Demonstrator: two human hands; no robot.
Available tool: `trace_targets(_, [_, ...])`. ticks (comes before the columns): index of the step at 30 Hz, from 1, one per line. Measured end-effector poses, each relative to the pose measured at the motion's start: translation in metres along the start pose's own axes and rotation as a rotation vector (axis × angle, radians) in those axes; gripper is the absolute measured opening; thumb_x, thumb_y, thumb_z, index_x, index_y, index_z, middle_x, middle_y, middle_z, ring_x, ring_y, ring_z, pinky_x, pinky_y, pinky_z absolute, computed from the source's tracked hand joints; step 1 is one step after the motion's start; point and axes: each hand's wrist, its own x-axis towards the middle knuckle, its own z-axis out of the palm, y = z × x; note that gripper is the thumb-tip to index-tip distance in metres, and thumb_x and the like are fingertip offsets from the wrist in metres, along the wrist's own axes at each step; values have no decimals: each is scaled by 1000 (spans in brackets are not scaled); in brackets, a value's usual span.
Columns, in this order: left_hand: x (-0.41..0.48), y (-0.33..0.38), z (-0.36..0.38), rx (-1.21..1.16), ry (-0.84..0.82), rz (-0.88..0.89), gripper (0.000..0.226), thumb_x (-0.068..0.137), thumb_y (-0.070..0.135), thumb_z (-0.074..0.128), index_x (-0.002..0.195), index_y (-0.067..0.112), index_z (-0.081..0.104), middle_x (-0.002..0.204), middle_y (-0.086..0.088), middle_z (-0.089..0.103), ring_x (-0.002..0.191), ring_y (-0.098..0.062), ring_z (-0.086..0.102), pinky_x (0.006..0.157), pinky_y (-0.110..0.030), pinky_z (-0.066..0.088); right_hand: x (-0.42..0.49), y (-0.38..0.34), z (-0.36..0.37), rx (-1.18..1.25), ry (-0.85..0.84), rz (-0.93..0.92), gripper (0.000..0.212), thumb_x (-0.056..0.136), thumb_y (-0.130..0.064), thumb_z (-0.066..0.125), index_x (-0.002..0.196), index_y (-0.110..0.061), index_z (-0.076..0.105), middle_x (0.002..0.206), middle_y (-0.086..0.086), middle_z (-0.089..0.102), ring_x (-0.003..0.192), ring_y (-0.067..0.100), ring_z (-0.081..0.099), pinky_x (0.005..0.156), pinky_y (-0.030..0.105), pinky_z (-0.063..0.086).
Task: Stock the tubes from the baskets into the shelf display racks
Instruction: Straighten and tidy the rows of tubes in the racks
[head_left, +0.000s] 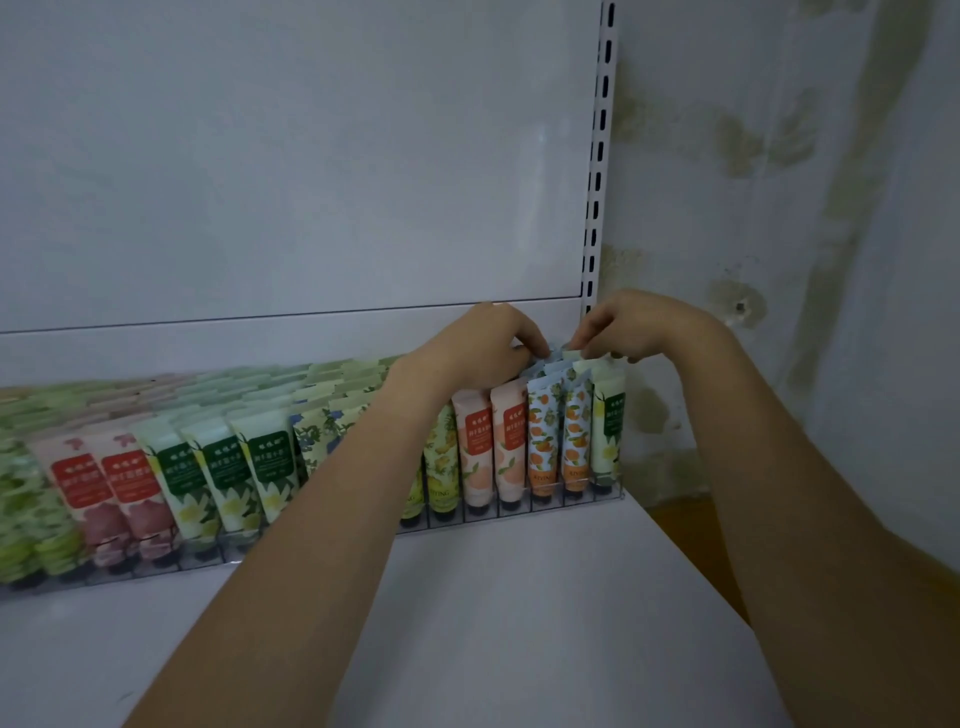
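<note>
A clear display rack (566, 506) runs along the back of the white shelf (509, 597) and holds rows of upright hand-cream tubes. At its right end stand peach tubes (475, 452), orange-patterned tubes (543, 441) and a pale green tube (609, 431). My left hand (483, 343) reaches over the rack, fingertips on the top edges of the orange-patterned tubes at the back. My right hand (631, 327) pinches the top of a tube in the rear of the rightmost rows; which tube I cannot tell. No basket is in view.
The shelf's white back panel (311, 182) rises behind the rack, with a slotted upright (597, 171) at its right. A stained wall (805, 208) lies beyond. Further left stand green-labelled tubes (228, 467) and red-labelled pink tubes (104, 493).
</note>
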Motion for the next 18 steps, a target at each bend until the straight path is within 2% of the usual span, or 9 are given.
trace_targets(3, [0, -2, 0, 4, -2, -1, 28, 91, 9, 48, 111, 16, 67, 119, -1, 64, 85, -3, 45, 71, -5, 28, 1, -1, -4, 29, 38, -29, 20, 88, -8, 57, 93, -23, 68, 99, -1, 58, 76, 7, 48, 56, 20, 37])
trace_targets(5, [1, -2, 0, 13, 7, 1, 28, 91, 10, 48, 111, 16, 67, 119, -1, 63, 86, -5, 46, 71, -6, 29, 3, -1, -7, 100, 158, -66, 22, 89, -5, 56, 97, -20, 70, 107, 2, 63, 89, 12, 55, 67, 19, 41])
trace_targets(7, [1, -3, 0, 27, 29, -11, 31, 91, 8, 45, 113, 15, 66, 121, -1, 62, 97, -12, 51, 80, -13, 33, 4, 0, -5, 163, 271, -100, 24, 88, -3, 56, 102, -17, 70, 114, 5, 64, 100, 14, 56, 81, 23, 40])
trace_targets(9, [1, -5, 0, 56, 48, -41, 35, 91, 6, 41, 116, 15, 64, 123, -1, 61, 109, -19, 51, 91, -23, 38, 6, 0, 2, 188, 316, -133, 24, 88, -2, 56, 100, -17, 70, 113, 5, 65, 95, 11, 54, 84, 23, 39])
trace_targets(12, [-1, -10, 0, 80, 50, -71, 38, 90, 3, 38, 116, 14, 64, 124, -3, 61, 117, -21, 50, 101, -31, 40, 10, 3, 12, 182, 301, -122, 22, 87, -2, 58, 98, -17, 71, 110, 3, 66, 92, 8, 53, 82, 22, 39])
trace_targets(15, [-1, -11, -1, 80, 24, -82, 39, 91, 2, 36, 116, 13, 64, 124, -4, 61, 119, -20, 50, 102, -30, 39, 14, 8, 15, 206, 265, -100, 21, 86, -2, 60, 97, -17, 71, 107, 3, 66, 92, 9, 53, 84, 23, 39])
trace_targets(18, [0, -12, 1, 78, -10, -96, 40, 92, 2, 35, 117, 13, 63, 124, -4, 61, 120, -23, 47, 103, -36, 38, 16, 11, 19, 235, 236, -113, 20, 85, -5, 62, 92, -23, 69, 98, 0, 63, 89, 9, 54, 81, 24, 39])
